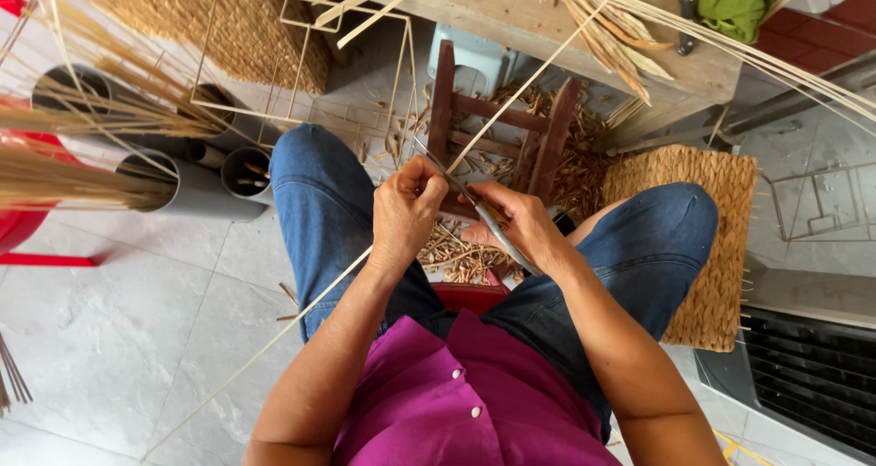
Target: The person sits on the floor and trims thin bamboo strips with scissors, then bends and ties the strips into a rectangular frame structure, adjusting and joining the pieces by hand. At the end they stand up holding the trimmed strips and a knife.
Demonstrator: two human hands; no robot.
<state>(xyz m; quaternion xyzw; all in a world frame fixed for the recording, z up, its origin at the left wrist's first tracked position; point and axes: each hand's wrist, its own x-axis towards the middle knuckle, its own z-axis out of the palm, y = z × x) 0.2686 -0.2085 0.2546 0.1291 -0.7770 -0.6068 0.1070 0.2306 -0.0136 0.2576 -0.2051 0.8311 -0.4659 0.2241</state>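
Observation:
I sit with my knees apart in blue jeans. My left hand (pixel 406 212) pinches a long thin pale cane strip (pixel 538 69) that runs from the upper right down past my left forearm to the floor. My right hand (pixel 522 226) grips a metal knife (pixel 474 206), its blade laid against the strip right next to my left thumb. Below my hands, brown shavings (pixel 456 256) lie heaped on the floor between my legs.
A small dark wooden stool frame (pixel 497 119) stands ahead of my knees. Grey tubes (pixel 196 192) holding straw bundles lie at left. A wire frame (pixel 301 55) and woven baskets (pixel 716 247) flank me. A wooden bench (pixel 566 19) carries more strips and a green cloth (pixel 735 0).

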